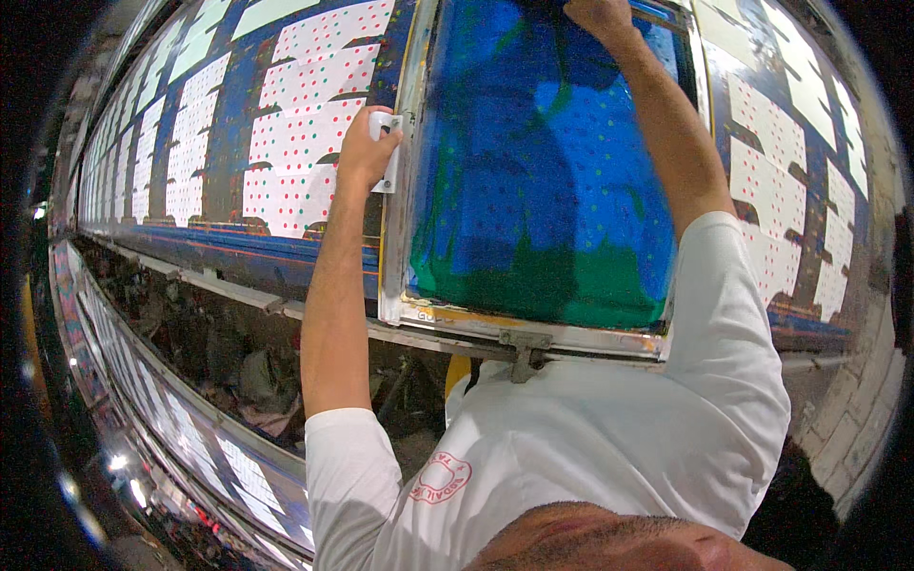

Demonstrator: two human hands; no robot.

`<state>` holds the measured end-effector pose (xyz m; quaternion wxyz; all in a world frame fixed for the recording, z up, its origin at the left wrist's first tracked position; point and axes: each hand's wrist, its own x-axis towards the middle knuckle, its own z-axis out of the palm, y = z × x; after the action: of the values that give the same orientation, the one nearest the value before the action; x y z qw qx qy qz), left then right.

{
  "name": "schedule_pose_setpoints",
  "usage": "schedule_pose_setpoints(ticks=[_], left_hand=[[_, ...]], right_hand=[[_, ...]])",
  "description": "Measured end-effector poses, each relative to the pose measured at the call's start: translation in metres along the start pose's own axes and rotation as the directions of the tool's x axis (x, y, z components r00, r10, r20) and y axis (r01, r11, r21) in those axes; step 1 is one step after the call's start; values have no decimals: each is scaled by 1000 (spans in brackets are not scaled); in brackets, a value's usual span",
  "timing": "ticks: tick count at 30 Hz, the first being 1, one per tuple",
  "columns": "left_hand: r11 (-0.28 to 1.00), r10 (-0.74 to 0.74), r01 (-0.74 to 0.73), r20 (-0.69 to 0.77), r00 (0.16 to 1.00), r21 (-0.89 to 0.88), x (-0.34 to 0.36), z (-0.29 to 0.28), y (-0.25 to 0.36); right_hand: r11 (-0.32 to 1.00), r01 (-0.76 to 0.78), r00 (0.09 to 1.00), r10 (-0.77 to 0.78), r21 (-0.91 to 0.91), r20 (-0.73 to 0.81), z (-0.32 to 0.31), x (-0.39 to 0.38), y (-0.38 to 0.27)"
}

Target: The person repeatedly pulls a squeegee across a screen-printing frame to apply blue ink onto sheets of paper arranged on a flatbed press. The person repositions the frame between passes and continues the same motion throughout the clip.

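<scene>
A printing screen [543, 257] in a pale metal frame [391, 276] lies in front of me. Its mesh is blue, with a band of green ink [609, 276] along the near end and small dots showing through. My left hand [362, 147] is closed round a white handle [388, 183] on the frame's left side. At the far end of the screen, my right hand [598, 13] is closed, fingers down. What it grips lies in shadow at the picture's upper edge, so I cannot make it out.
Rows of white pieces with red and green dots [309, 143] lie on the long dark table left of the screen. More dotted pieces [766, 181] lie to the right. A metal rail [238, 290] with a clamp [526, 354] runs along the near edge. Another table with pale pieces [249, 476] stands at lower left.
</scene>
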<state>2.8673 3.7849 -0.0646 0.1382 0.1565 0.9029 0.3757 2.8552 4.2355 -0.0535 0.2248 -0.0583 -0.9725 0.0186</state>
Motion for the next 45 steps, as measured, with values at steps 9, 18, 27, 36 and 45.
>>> schedule_pose_setpoints(ticks=[9,18,27,36,45], left_hand=[[992,-119,120,35,992,-39,-4,-4,11],[996,-58,59,16,998,-67,-1,-2,-1],[828,-193,248,159,968,-502,10,2,-10],[939,-67,88,73,995,-333,25,11,-27],[962,34,-21,46,998,-274,38,18,-34]], right_hand=[[998,8,964,9,-64,267,16,75,25],[958,285,812,-263,39,521,-23,48,1],[870,432,726,-491,237,481,-97,-110,-100],[987,11,776,-111,162,622,-204,-279,-198],[992,-127,806,90,22,585,-234,-344,-238]])
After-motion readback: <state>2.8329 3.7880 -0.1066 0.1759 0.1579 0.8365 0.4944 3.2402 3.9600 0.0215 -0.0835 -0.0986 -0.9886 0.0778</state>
